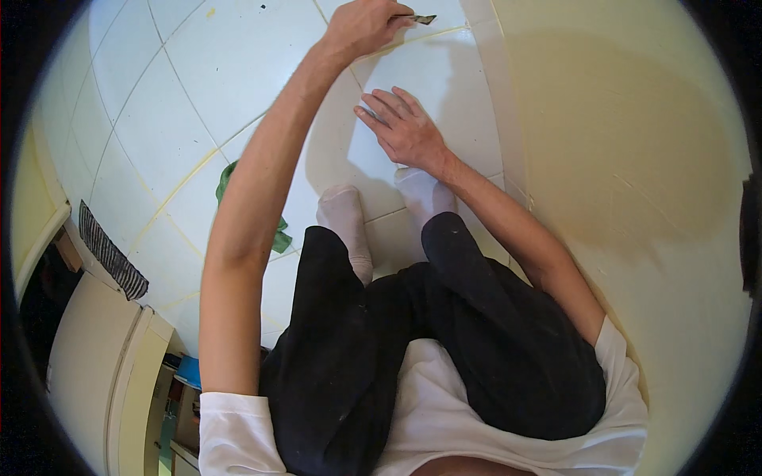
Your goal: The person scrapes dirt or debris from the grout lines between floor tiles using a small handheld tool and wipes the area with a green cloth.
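My left hand (370,27) is stretched out over the white tiled floor (196,77), its fingers closed on a small, thin tool (424,19) with a dark flat end. That end points right, near a yellowish grout line. What kind of tool it is cannot be told. Nearer to me, my right hand (411,131) holds nothing; its fingers are spread over a tile, just beyond my socked foot. Whether its fingertips touch the tile is unclear. A green cloth (282,237) lies on the floor, partly hidden behind my left forearm.
A pale wall (619,143) runs close along my right side and bears my shadow. My feet in light socks (342,208) stand on the tiles between my arms. At the left lie a dark striped mat (110,250) and a doorway with a pale door (89,333); shelves with items stand lower left.
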`<state>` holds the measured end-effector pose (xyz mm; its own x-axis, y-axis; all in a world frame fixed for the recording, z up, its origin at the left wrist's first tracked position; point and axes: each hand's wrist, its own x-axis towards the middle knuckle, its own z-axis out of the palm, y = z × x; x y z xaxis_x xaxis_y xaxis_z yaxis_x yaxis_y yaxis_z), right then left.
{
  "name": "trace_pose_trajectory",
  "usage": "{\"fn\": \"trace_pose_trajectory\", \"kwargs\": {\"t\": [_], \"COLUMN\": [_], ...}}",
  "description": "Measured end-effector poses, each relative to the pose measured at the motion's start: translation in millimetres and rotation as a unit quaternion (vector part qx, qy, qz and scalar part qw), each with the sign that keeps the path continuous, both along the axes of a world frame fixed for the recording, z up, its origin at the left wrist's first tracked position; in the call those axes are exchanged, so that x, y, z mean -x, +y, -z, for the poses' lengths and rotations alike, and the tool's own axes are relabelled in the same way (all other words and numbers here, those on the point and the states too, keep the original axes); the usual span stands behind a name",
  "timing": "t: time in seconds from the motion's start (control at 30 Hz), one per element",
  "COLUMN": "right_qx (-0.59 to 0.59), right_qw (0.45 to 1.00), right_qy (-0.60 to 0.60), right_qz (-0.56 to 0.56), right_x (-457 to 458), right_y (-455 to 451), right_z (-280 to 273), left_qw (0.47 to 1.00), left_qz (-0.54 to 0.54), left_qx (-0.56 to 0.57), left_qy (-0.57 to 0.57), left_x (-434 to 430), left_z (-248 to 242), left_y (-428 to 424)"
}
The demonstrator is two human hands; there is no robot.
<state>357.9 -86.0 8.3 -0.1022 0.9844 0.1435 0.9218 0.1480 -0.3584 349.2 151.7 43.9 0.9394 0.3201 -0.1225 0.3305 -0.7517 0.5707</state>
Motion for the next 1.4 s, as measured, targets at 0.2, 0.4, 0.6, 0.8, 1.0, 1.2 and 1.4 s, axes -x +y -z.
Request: {"fn": "trace_pose_trajectory", "kwargs": {"t": [0.2,0.4,0.6,0.8,1.0,1.2,1.4], "right_qx": [-0.004,-0.004,-0.067,-0.209,0.050,0.033,0.019], "right_qw": [1.000,1.000,0.977,0.909,0.896,0.876,0.892], "right_qy": [0.009,0.007,0.190,0.210,0.328,0.320,0.244], "right_qz": [0.001,0.009,0.065,0.292,0.295,0.359,0.380], "right_x": [3.0,2.1,-0.6,-67.7,-118.1,-126.3,-142.4], "right_y": [1.9,0.6,14.4,60.0,86.3,84.1,87.3], "right_z": [-2.3,-3.1,-3.4,-17.2,-50.4,-36.1,-10.7], "left_qw": [0.996,0.993,0.979,0.984,0.977,0.956,0.937], "left_qz": [0.038,0.098,0.200,0.154,0.138,0.057,-0.008], "left_qx": [-0.019,-0.068,-0.004,0.085,0.154,0.232,0.253], "left_qy": [-0.073,-0.021,-0.036,0.018,-0.057,-0.171,-0.240], "left_x": [-14.9,-57.6,-71.9,-59.2,-50.2,-63.9,-69.9], "left_z": [8.5,-5.1,12.0,-16.1,-49.9,-19.7,20.6], "left_y": [25.4,29.4,56.8,62.7,56.8,30.9,15.2]}}
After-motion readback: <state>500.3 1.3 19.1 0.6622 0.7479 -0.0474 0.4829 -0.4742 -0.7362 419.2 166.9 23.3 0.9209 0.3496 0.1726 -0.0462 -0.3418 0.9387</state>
